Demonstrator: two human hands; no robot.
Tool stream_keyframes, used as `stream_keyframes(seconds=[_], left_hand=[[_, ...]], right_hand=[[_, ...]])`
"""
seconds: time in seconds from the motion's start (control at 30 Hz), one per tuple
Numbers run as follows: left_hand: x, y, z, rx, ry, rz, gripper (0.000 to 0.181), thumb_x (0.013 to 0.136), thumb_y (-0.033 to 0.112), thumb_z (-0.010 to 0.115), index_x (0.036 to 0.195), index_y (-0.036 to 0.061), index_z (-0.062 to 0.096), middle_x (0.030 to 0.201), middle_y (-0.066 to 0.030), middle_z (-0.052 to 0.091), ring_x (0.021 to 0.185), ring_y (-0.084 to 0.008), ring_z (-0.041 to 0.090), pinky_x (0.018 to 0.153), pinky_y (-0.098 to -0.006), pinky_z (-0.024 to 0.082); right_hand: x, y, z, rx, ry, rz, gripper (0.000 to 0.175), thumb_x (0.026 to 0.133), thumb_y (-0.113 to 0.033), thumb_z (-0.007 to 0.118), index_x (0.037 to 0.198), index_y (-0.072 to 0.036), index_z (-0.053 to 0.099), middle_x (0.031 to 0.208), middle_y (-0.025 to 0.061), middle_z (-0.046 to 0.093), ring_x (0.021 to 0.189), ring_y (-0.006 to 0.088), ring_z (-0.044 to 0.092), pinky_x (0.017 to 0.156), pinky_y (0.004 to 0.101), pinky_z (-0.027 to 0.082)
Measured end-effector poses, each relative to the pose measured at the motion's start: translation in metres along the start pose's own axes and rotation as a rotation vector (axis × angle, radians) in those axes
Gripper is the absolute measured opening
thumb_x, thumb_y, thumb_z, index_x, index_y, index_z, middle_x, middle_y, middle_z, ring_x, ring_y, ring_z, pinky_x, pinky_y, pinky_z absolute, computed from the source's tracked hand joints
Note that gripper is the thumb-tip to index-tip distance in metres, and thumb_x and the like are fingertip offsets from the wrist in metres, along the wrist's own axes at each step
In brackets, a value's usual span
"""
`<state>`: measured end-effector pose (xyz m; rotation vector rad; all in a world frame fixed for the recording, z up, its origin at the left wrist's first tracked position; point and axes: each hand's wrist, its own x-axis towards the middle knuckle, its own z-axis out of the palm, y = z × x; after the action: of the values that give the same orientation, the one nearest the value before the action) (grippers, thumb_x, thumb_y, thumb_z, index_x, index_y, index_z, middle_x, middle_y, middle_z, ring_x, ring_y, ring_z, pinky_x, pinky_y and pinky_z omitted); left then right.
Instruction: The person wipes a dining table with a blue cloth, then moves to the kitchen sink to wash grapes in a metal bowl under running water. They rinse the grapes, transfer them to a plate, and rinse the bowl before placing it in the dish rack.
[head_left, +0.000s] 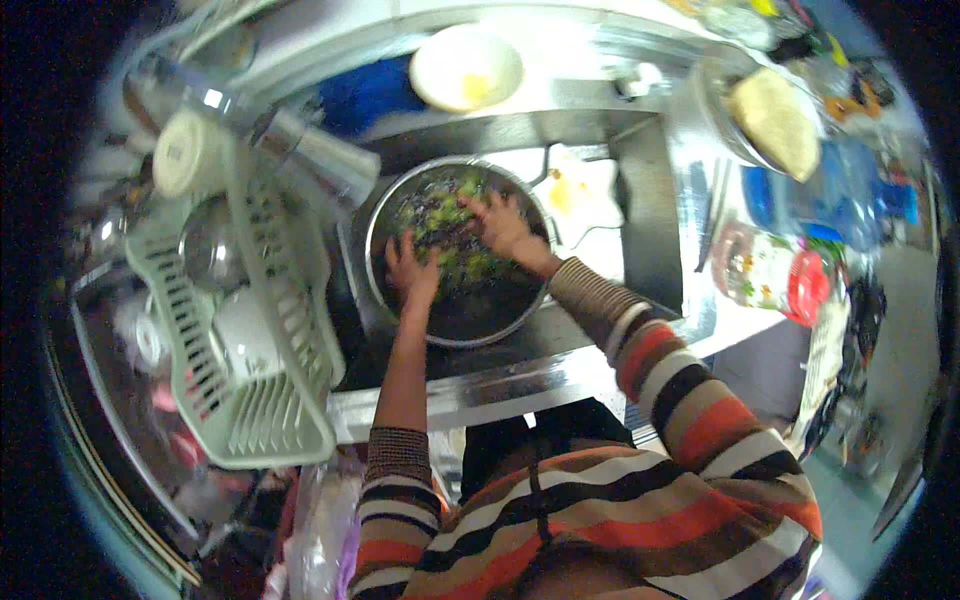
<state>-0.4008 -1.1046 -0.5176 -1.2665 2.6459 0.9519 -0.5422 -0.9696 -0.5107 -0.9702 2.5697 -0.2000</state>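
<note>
A large round metal basin (480, 341) stands in a stainless steel sink (652, 217), with chopped green and dark purple pieces (450, 217), seemingly vegetables, inside it. At the left part of the basin, my left hand (411, 271) touches the pieces with its fingers spread. My right hand (504, 229) reaches in from the right, fingers apart among the pieces. Whether either hand grips any piece cannot be told. Right of the basin, a white star-shaped dish (581, 195) with a yellowish stain lies in the sink.
At left is a pale green dish rack (262, 450) with bowls. A white bowl (465, 67) sits behind the sink. To the right are a metal pot (701, 105), a red-lidded jar (765, 274) and a blue plastic bottle (847, 191). The faucet (322, 150) overhangs the basin's left side.
</note>
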Motion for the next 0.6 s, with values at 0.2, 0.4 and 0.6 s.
stream_keyframes(seconds=[0.2,0.4,0.6], left_hand=[[-0.027,0.008,0.007,-0.549,-0.537,-0.732,0.079,0.083,0.052,0.06,0.146,0.0213,0.023,0.149,-0.0125,0.024,0.13,-0.0378,0.031,0.095,-0.0506,0.038],[-0.058,0.06,-0.055,-0.571,-0.622,-0.571,0.063,0.094,0.049,0.045,0.147,0.0273,0.019,0.151,-0.0091,0.021,0.131,-0.0356,0.031,0.094,-0.0571,0.038],[-0.078,0.087,-0.089,-0.49,-0.479,-0.42,0.052,0.094,0.033,0.052,0.141,0.0207,0.035,0.147,-0.0106,0.029,0.132,-0.0331,0.033,0.103,-0.052,0.033]], right_hand=[[-0.045,-0.013,0.011,0.59,-0.511,0.23,0.058,0.089,-0.039,0.054,0.139,-0.016,0.038,0.126,0.0276,0.05,0.114,0.0416,0.05,0.096,0.0463,0.04],[-0.097,-0.052,-0.075,0.586,-0.297,-0.118,0.057,0.09,-0.026,0.056,0.142,-0.017,0.035,0.14,0.0226,0.038,0.12,0.0386,0.046,0.099,0.0453,0.039],[-0.144,-0.047,-0.14,-0.064,-0.294,-0.219,0.041,0.092,-0.023,0.057,0.13,-0.009,0.05,0.125,0.0143,0.055,0.1,0.0231,0.06,0.084,0.034,0.051]])
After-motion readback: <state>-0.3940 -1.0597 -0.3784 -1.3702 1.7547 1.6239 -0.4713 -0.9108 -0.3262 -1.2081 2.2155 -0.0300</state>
